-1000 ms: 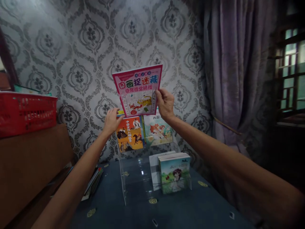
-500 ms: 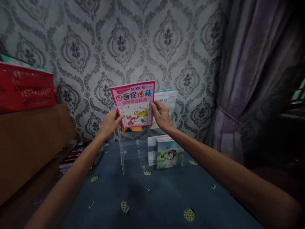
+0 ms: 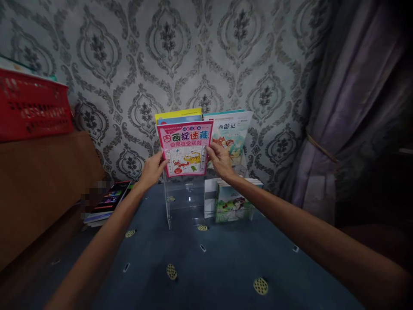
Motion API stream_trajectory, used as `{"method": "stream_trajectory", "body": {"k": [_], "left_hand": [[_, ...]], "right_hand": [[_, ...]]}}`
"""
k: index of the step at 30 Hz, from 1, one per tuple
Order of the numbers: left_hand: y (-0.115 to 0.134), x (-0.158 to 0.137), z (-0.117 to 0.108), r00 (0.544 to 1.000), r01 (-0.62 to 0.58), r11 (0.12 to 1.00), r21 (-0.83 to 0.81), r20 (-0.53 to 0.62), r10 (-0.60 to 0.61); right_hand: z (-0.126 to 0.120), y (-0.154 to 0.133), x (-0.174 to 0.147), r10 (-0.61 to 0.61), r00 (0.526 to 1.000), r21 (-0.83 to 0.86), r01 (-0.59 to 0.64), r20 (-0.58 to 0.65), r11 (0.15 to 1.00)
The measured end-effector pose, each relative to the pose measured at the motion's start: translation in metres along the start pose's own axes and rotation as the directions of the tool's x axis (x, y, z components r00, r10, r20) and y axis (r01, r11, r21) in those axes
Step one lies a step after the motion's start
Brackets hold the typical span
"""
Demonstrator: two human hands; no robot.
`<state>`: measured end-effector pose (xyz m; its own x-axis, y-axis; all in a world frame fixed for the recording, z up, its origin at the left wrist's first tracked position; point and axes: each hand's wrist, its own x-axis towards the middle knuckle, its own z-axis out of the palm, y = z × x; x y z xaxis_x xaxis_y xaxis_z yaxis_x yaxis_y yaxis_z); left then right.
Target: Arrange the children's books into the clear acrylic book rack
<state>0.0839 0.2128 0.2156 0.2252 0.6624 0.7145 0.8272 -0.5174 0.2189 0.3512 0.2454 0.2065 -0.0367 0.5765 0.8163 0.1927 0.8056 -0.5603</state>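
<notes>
Between my two hands stands a pink picture book (image 3: 187, 148) with a fox and a yellow cat on its cover. My left hand (image 3: 152, 168) grips its left edge, thumb on the front. On the right edge, my right hand (image 3: 220, 160) pinches it the same way. The book is upright at the upper tier of a clear acrylic rack (image 3: 167, 204). Behind it show the tops of a yellow book (image 3: 178, 114) and a blue one. Beside it on the rack leans a pale green book (image 3: 232, 129), partly behind my right hand.
Several books with a girl on the front cover (image 3: 235, 204) fill the rack's lower right. A stack of books (image 3: 109, 200) lies at left, near a brown box (image 3: 41, 185) bearing a red basket (image 3: 35, 105). A purple curtain (image 3: 342, 107) hangs at right over the blue patterned cloth (image 3: 219, 267).
The pink book has come down in front of the rack's upper tier, both hands with it. The yellow book's top now shows behind it. My view has also shifted slightly.
</notes>
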Motion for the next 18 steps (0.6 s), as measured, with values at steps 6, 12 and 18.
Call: {"method": "stream_trajectory", "body": {"k": [6, 12, 18], "left_hand": [[-0.009, -0.011, 0.005, 0.995, 0.046, 0.996, 0.074, 0.083, -0.052], [-0.015, -0.016, 0.008, 0.988, 0.051, 0.992, 0.113, 0.139, -0.067], [-0.012, -0.015, 0.01, 0.989, 0.081, 0.995, 0.065, 0.115, -0.088]], "right_hand": [[0.006, 0.019, -0.007, 0.104, 0.989, -0.009, -0.103, 0.103, 0.995], [0.003, 0.033, -0.005, 0.255, 0.926, -0.08, -0.242, 0.279, 0.967], [-0.003, 0.028, -0.007, 0.364, 0.871, -0.391, -0.225, 0.33, 0.892]]}}
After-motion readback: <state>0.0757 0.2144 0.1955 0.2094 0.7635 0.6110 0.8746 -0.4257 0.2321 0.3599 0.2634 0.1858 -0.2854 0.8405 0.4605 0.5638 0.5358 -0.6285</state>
